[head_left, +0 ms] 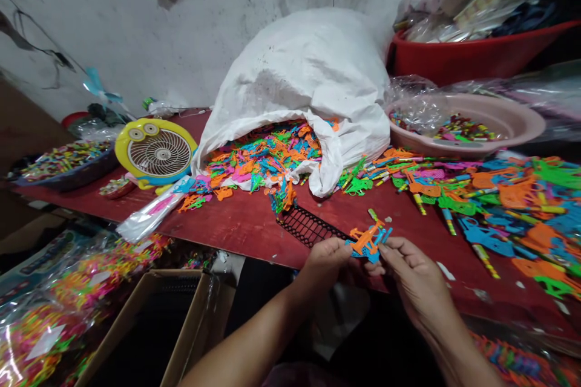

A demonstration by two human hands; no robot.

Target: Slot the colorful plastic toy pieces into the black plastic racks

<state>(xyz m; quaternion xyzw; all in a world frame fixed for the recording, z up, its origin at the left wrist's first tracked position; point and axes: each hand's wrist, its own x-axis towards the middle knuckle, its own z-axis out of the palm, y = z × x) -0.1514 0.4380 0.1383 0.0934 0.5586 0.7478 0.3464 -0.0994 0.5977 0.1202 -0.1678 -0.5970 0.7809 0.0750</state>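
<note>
Between my two hands, above the front edge of the red table (254,227), are small flat plastic pieces (365,242), orange over blue. My left hand (324,260) pinches their left side. The fingers of my right hand (415,272) close on the right side, by a thin blue stick-like part; what exactly they grip is too small to tell. Just beyond my left hand lies a black mesh basket (311,225), with a few coloured pieces at its far end. A big white sack (308,66) lies behind it, its mouth spilling similar orange, blue, green and pink pieces (267,154).
Many coloured pieces with striped tubes (503,193) cover the table's right side. Behind them stand a pink basin (512,124) and a red basin (467,54). A yellow fan (158,154) and a tub of small parts (68,160) are left. Below is an open carton (190,302).
</note>
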